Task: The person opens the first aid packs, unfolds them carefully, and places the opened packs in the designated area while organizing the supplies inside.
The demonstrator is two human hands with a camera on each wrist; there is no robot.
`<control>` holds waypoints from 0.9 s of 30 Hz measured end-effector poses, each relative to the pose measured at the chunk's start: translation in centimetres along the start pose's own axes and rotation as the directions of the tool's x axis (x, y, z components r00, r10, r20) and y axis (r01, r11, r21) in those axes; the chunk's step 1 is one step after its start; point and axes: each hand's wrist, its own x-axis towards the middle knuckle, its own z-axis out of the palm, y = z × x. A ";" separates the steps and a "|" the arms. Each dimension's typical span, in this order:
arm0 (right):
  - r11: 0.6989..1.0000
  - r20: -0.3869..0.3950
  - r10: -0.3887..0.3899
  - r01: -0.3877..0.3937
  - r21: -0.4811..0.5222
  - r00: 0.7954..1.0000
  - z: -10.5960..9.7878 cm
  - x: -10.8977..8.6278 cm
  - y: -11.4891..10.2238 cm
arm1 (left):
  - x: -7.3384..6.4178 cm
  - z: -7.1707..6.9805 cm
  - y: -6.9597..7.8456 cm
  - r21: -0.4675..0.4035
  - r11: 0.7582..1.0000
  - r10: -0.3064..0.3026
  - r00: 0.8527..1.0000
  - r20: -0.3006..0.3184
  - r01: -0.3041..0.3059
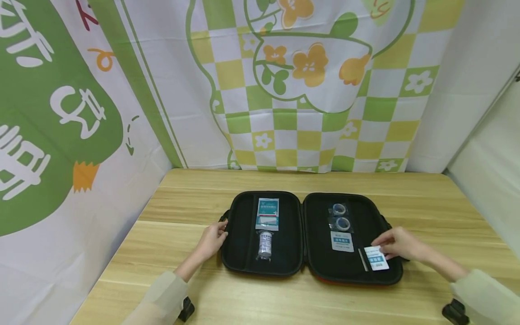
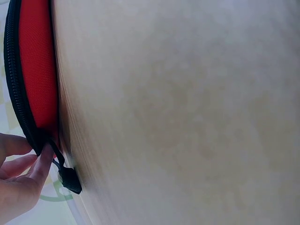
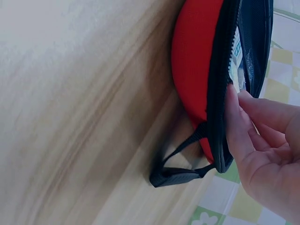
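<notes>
An open zip case point(image 1: 280, 266), black inside and red outside, lies flat on the table. My right hand point(image 1: 400, 243) pinches a white packet with a blue label point(image 1: 378, 261) over the front right of the case. Beside that packet lie slim metal tweezers point(image 1: 363, 260). At the case's left edge, my left hand point(image 1: 212, 241) grips the zippered rim point(image 2: 29, 126), near a black zip pull point(image 2: 70, 180). In the right wrist view the fingers point(image 3: 243, 133) reach over the rim, and most of the packet is hidden.
The left half holds a teal packet point(image 1: 268, 206) and a plastic-wrapped white roll point(image 1: 265, 243). Two bagged tape rolls point(image 1: 342, 224) and another white packet point(image 1: 342, 242) lie in the right half. A black strap handle point(image 3: 180, 176) hangs from the case. Behind the table point(image 1: 195, 189) hangs a patterned curtain point(image 1: 308, 149).
</notes>
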 end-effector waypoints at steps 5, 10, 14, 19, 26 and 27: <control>0.996 0.008 0.040 -0.040 0.074 0.999 0.6 0.3 0.2 | 0.0 0.0 0.0 0.003 1.000 0.000 1.000 0.003 0.000; 0.988 0.015 0.068 -0.069 0.141 0.998 1.3 0.5 0.3 | 0.0 0.0 0.1 0.007 1.000 0.007 1.000 0.000 -0.007; 0.980 0.006 0.095 -0.094 0.174 0.996 1.7 0.7 0.5 | 0.0 0.1 0.1 0.007 1.000 0.010 1.000 -0.002 -0.010; 0.979 -0.001 0.118 -0.116 0.169 0.993 1.9 0.7 0.8 | 0.0 0.1 0.1 0.007 1.000 0.011 1.000 -0.007 -0.011; 0.979 -0.011 0.117 -0.114 0.171 0.993 2.3 0.7 0.4 | 0.0 0.1 0.1 0.006 1.000 0.007 1.000 -0.006 -0.007; 0.979 -0.016 0.119 -0.115 0.169 0.993 2.4 0.7 0.4 | 0.0 0.1 0.1 0.005 1.000 0.005 1.000 -0.006 -0.005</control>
